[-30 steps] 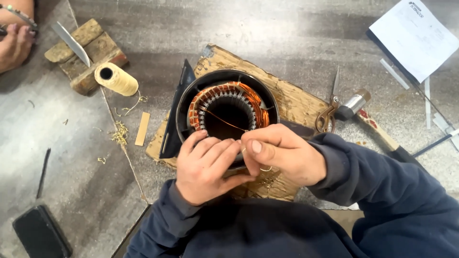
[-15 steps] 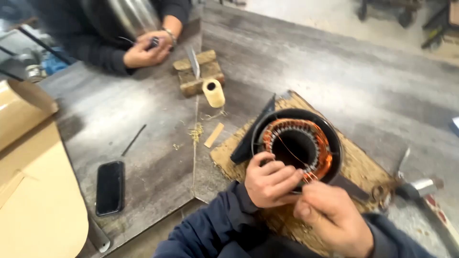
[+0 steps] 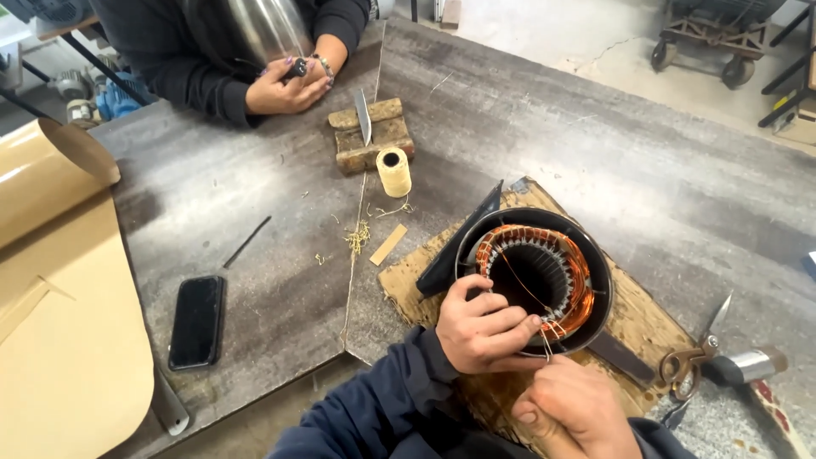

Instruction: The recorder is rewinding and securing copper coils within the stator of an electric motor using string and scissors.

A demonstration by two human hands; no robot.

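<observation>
Two bare hands work at a motor stator [image 3: 535,285], a black round housing with copper windings around its inner slots, which lies on a worn piece of cardboard [image 3: 633,319] near the front edge of the grey counter [image 3: 527,127]. Left hand [image 3: 484,327] rests on the near rim of the stator, its fingers curled together and pressed over the winding, pinching thin cord [image 3: 544,340] against the edge. Right hand [image 3: 574,412] sits just below it, closed in a loose fist around the same cord, which runs up from it across the stator opening. Scissors with orange handles [image 3: 693,357] lie on the counter to the right of the cardboard, beside a short metal cylinder [image 3: 748,365]. Farther back stands a spool of pale twine [image 3: 393,172], just in front of a wooden block [image 3: 371,136] with a blade standing in it. A small flat wooden slip [image 3: 388,245] lies between the spool and the stator. A black phone [image 3: 196,321] lies face up to the left, near a large roll of tan insulating paper [image 3: 59,280]. Across the counter another person's hand [image 3: 285,85], in a dark sleeve, holds a small dark object.
</observation>
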